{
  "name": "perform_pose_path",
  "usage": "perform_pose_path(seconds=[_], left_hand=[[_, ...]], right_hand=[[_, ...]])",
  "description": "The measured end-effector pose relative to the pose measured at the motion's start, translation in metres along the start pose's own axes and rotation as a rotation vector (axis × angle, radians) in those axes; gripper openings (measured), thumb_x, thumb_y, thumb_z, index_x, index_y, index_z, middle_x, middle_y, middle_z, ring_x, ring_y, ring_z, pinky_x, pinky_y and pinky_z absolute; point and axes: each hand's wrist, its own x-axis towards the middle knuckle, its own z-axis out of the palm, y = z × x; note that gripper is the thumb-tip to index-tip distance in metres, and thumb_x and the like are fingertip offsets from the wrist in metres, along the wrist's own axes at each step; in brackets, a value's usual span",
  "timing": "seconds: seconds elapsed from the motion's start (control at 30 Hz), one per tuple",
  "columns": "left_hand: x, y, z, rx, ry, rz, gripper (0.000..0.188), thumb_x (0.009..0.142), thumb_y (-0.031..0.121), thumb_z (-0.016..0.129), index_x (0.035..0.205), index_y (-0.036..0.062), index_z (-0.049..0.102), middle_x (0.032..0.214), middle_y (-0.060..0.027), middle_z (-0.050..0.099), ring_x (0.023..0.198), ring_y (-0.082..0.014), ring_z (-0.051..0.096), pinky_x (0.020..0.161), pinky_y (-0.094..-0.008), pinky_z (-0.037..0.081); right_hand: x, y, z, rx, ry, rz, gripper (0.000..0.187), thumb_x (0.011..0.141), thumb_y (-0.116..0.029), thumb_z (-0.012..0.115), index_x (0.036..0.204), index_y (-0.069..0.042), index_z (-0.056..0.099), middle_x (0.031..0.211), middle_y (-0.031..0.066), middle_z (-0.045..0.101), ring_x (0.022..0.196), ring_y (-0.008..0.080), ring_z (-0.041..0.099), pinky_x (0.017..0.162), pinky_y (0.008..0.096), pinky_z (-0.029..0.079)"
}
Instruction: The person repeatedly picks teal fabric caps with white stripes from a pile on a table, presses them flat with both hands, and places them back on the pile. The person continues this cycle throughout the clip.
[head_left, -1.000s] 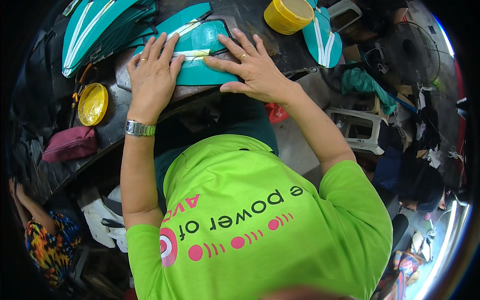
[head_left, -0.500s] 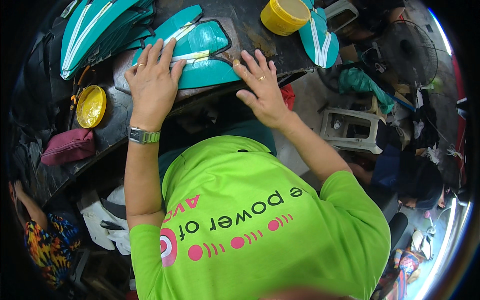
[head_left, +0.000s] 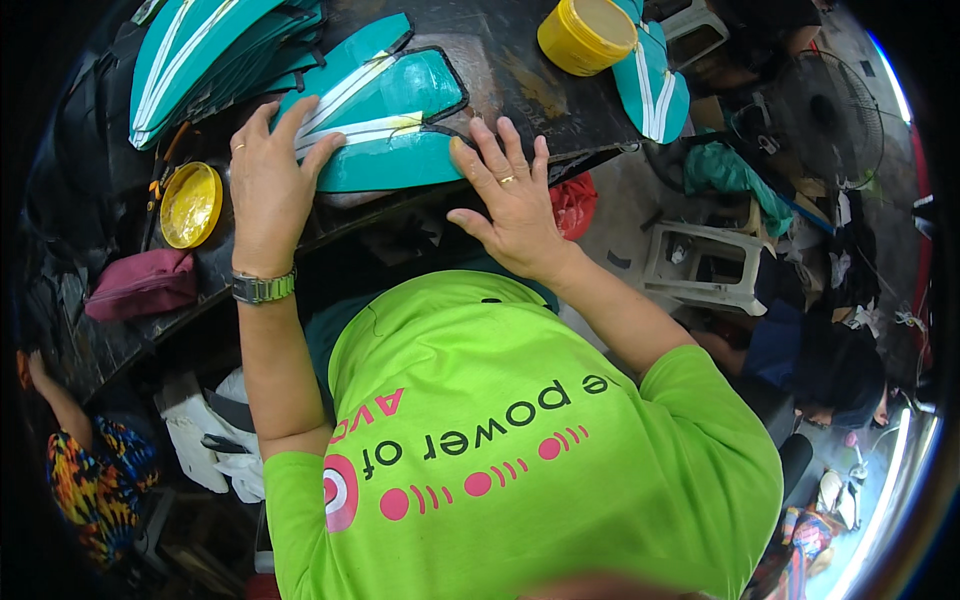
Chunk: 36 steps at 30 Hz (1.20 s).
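- While both palms press flat on a dark worktable (head_left: 520, 70), the left hand (head_left: 265, 195) lies with fingers spread on the near left end of a teal panel with white stripes (head_left: 385, 125), gripping nothing.
- Beside that panel's right end, the right hand (head_left: 510, 205) rests open, fingers splayed, fingertips just at the panel's edge.
- To the left lie 1 yellow lid (head_left: 190, 203) and a maroon pouch (head_left: 140, 285).
- Behind sits a yellow tub (head_left: 587, 33), and a stack of teal panels (head_left: 215, 50) lies far left.

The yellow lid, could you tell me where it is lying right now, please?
In the head view the yellow lid lies on the dark table at the person's left, just beside the left hand, above a maroon pouch.
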Motion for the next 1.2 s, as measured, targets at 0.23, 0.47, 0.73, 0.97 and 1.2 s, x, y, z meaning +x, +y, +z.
perform_pose_path(seconds=[0.23, 0.47, 0.73, 0.97, 1.2], left_hand=[[0.023, -0.007, -0.017, -0.181, -0.152, -0.212, 0.085, 0.064, 0.049, 0.09, 0.132, 0.0069, 0.062, 0.117, -0.0233, 0.062, 0.109, -0.0381, 0.061, 0.093, -0.0456, 0.051], [0.014, -0.014, -0.015, -0.334, -0.148, -0.251, 0.08, 0.068, 0.039, 0.091, 0.127, -0.0039, 0.059, 0.111, -0.0255, 0.071, 0.102, -0.0356, 0.071, 0.09, -0.0402, 0.054], [0.012, -0.003, -0.041, -1.007, -0.122, -0.287, 0.041, 0.095, 0.009, 0.068, 0.13, -0.0042, 0.052, 0.111, -0.0081, 0.064, 0.1, -0.0107, 0.059, 0.091, -0.025, 0.047], [0.152, 0.013, -0.029, -1.438, 0.104, -0.385, 0.056, 0.1, 0.007, 0.052, 0.151, 0.001, 0.029, 0.128, -0.0191, 0.058, 0.111, -0.0243, 0.063, 0.094, -0.0431, 0.053], [0.335, 0.019, 0.093, -1.831, 0.242, -0.7, 0.047, 0.095, -0.014, 0.039, 0.138, 0.0067, 0.035, 0.134, -0.0187, 0.052, 0.118, -0.036, 0.061, 0.098, -0.0615, 0.052]], right_hand=[[0.021, -0.021, 0.011, -0.18, 0.035, -0.101, 0.084, 0.083, -0.05, 0.071, 0.149, -0.007, 0.044, 0.161, 0.0159, 0.032, 0.153, 0.0354, 0.019, 0.116, 0.0692, 0.009], [0.032, -0.03, 0.019, -0.169, 0.004, -0.151, 0.085, 0.082, -0.055, 0.071, 0.151, -0.012, 0.042, 0.163, 0.0147, 0.027, 0.154, 0.035, 0.017, 0.116, 0.0711, 0.007], [0.027, 0.021, -0.052, 0.427, 0.306, -0.172, 0.052, 0.093, -0.046, 0.067, 0.13, -0.01, 0.064, 0.147, 0.0157, 0.048, 0.138, 0.0351, 0.042, 0.113, 0.0517, 0.03], [0.037, 0.08, -0.036, 0.736, 0.551, 0.026, 0.066, 0.094, -0.023, 0.071, 0.15, -0.004, 0.04, 0.135, 0.012, 0.052, 0.1, 0.0197, 0.058, 0.085, 0.0311, 0.048], [0.036, 0.089, -0.017, 0.629, 0.403, 0.018, 0.07, 0.084, -0.017, 0.08, 0.143, -0.003, 0.047, 0.131, 0.019, 0.056, 0.088, 0.0257, 0.063, 0.074, 0.0346, 0.052]])
